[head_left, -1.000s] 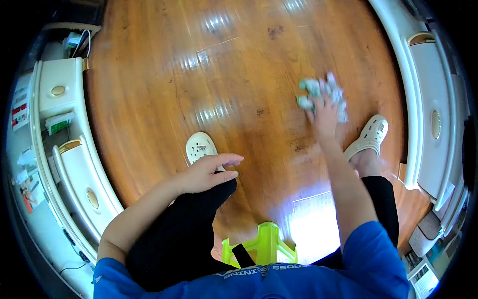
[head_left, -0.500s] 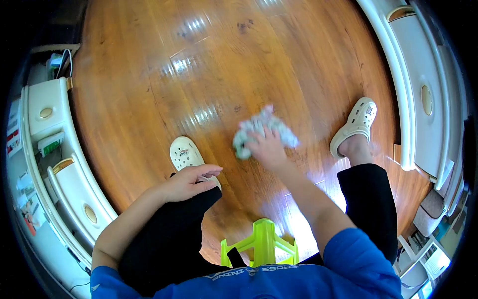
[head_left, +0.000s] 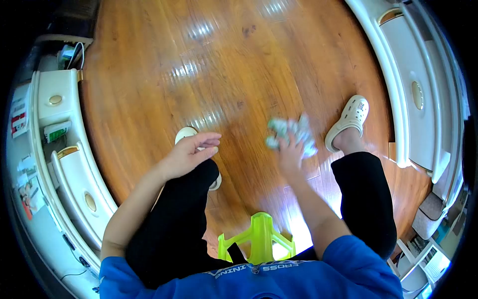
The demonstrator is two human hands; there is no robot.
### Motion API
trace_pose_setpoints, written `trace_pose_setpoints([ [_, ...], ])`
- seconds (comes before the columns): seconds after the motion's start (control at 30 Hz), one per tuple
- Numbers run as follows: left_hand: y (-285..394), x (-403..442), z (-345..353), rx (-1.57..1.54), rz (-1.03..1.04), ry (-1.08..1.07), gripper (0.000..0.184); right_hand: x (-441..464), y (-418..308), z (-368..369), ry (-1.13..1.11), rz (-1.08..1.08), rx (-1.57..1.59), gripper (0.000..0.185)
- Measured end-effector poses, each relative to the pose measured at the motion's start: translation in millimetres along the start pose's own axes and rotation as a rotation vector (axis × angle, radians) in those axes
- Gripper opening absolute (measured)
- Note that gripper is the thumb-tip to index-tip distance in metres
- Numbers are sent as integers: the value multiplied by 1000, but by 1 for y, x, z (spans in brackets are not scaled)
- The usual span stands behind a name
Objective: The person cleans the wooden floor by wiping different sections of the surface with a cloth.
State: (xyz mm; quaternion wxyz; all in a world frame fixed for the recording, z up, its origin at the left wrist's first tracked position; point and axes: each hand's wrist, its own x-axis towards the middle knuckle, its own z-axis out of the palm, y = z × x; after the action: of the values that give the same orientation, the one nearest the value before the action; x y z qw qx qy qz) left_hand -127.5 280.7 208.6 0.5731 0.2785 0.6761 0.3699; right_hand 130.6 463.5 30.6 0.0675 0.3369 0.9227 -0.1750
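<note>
Because the cloth (head_left: 302, 130) looks light and limp, my right grip (head_left: 291, 158), fingers spread over it, best takes its bunched middle; my left grip (head_left: 185, 155) hangs loose, empty.

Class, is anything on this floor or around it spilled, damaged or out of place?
Nothing clearly stands out: the bright patches on the floor look like reflections, the dark spots like wood grain, and the cloth is merely crumpled under the right hand.
</note>
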Motion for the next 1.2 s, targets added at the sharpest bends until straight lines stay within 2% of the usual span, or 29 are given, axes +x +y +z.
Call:
trace_pose_setpoints([
  [0.07,11,-13,-8,26,-5,-5,37,-74,-4,50,-98,-73,-250,47],
  [0.1,18,-20,-16,83,-47,27,37,-98,-15,38,-247,-88,-176,45],
  [0.17,38,-37,-26,79,-31,177,38,-123,-28,23,-375,-92,-94,43],
  [0.23,62,-60,-38,188,52,298,38,-139,-23,22,-536,-199,-48,36],
  [0.27,77,-73,-38,102,89,371,38,-147,-19,22,-585,-228,-33,34],
  [0.37,127,-111,-20,54,171,475,39,-156,-7,25,-543,-295,-9,27],
  [0.4,141,-124,-10,78,193,483,40,-155,-4,30,-668,-293,-27,28],
  [0.47,168,-148,18,102,281,454,40,-146,-18,-12,-849,-375,-129,28],
  [0.53,185,-166,51,136,435,411,41,-148,-22,-5,-793,-339,-128,29],
  [0.63,191,-185,101,176,483,378,43,-157,-35,-32,-708,-320,-84,31],
  [0.73,151,-176,132,248,437,220,41,-164,-52,-61,-593,-386,-62,34],
  [0.77,142,-173,137,137,327,183,40,-167,-58,-68,-572,-416,-67,34],
  [0.9,135,-157,147,362,342,131,40,-176,-73,-101,-516,-444,11,37],
  [0.97,138,-148,157,413,390,82,40,-171,-64,-87,-386,-363,279,39],
  [1.03,133,-137,165,767,426,56,42,-167,-60,-91,-256,-328,428,42],
  [1.1,131,-127,173,813,451,31,44,-163,-53,-110,-393,-71,587,45],
  [1.17,134,-119,177,844,401,-71,44,-170,-53,-141,-370,-3,606,46],
  [1.2,134,-115,177,838,410,-73,45,-174,-50,-151,-357,106,715,46],
])
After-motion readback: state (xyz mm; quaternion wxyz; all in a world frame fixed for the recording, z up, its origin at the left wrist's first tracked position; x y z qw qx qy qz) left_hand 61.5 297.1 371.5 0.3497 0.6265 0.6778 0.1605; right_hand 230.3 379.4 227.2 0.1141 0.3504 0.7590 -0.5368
